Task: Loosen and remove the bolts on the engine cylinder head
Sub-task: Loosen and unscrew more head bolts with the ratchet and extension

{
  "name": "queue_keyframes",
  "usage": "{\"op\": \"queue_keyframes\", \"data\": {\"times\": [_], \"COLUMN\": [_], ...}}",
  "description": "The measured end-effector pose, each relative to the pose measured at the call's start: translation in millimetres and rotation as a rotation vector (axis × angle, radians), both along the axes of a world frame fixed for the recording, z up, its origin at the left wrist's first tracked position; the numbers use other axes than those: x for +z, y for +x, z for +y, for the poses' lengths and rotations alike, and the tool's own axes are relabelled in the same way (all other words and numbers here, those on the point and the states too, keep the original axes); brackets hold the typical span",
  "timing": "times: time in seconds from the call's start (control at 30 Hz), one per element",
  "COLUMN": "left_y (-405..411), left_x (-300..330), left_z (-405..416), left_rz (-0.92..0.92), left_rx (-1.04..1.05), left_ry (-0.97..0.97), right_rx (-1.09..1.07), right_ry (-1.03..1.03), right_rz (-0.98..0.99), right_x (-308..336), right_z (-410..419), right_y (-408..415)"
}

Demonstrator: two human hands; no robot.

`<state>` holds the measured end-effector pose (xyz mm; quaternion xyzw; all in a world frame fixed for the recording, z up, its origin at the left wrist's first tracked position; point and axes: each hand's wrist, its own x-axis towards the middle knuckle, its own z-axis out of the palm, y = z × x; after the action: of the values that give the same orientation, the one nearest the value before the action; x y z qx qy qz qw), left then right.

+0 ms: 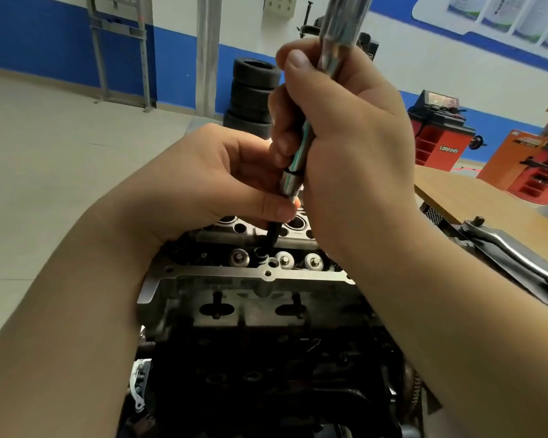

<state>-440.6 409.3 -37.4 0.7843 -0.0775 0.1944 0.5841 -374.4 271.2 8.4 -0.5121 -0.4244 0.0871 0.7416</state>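
Observation:
The grey engine cylinder head sits below me, with round valve tops along its upper edge. A long chrome socket extension stands nearly upright over it. My right hand grips its shaft in a fist. My left hand pinches its lower chrome end just above the head. Below my left fingers a dark bolt shank runs down into a hole in the head.
A chrome ratchet handle lies on a wooden bench at the right. Stacked tyres stand behind the engine. Red workshop machines line the far right wall. The dark engine block fills the lower foreground.

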Motion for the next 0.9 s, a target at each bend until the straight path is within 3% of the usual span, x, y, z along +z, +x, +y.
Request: {"op": "queue_keyframes", "data": {"times": [0.9], "left_y": [-4.8], "left_x": [2.3], "left_z": [9.2], "left_rz": [0.024], "left_rx": [-0.016], "left_ry": [0.019], "right_rx": [0.169], "right_ry": [0.041], "right_rz": [0.028], "right_x": [-2.1], "right_z": [13.0], "right_y": [6.2]}}
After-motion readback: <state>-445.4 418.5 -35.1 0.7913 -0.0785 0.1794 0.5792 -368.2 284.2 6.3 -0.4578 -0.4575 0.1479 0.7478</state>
